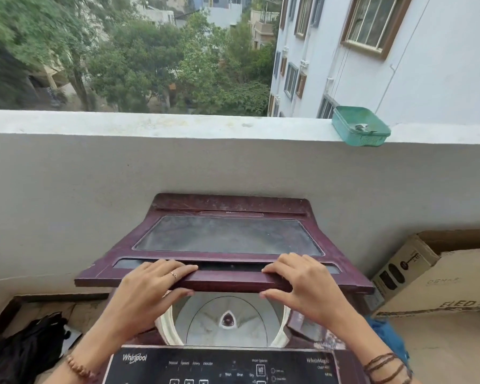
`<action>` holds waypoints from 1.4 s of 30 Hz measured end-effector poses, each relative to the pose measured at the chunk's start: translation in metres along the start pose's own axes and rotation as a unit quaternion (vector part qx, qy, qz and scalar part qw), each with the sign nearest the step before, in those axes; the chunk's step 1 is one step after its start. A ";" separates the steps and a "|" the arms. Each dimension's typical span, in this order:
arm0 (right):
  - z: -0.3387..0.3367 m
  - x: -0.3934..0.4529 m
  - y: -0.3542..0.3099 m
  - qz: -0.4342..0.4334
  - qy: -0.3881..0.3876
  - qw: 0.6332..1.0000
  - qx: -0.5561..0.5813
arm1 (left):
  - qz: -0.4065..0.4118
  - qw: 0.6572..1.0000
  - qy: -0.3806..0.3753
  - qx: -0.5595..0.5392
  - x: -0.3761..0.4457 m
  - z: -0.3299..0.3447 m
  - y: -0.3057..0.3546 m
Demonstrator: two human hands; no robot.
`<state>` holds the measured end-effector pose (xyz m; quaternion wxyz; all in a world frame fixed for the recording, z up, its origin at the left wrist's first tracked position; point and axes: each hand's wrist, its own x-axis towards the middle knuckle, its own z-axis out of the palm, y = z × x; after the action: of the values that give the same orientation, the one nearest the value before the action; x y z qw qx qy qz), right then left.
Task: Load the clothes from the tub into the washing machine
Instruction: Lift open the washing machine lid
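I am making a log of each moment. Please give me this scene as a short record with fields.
place: balcony, washing machine against parapet wall
lid: partly raised
left hand: grips lid front edge
right hand: grips lid front edge
drum: no clothes visible
on parapet: green tray
right of machine: cardboard box

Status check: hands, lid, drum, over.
Left hand and right hand both grip the lid front edge, lid raised. Drum bare, no clothes in. Nothing blocking.
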<state>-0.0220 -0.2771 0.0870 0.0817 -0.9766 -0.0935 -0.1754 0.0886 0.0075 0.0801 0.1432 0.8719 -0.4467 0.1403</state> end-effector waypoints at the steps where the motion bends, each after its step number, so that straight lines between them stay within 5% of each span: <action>1: -0.005 0.007 0.003 -0.019 0.033 0.999 -0.012 | 0.003 1.000 0.029 0.009 0.006 -0.006 0.000; 11: -0.061 0.115 0.045 -0.021 0.241 0.970 -0.008 | -0.164 0.959 0.225 0.042 0.120 -0.021 -0.003; 22: -0.038 0.197 0.060 0.100 0.378 0.917 0.081 | -0.179 0.953 0.218 0.107 0.217 -0.021 -0.045; 29: -0.035 0.237 0.074 0.133 0.361 0.923 0.028 | -0.187 0.958 0.183 0.116 0.262 -0.022 -0.055; 42: -0.041 0.279 0.106 0.164 0.201 0.966 0.022 | -0.153 0.976 0.113 0.110 0.307 -0.017 -0.092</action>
<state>0.2438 -0.3448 0.2108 0.1479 -0.9214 0.0820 -0.3498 0.3342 -0.1615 0.1989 0.1156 0.9188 -0.2709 0.2629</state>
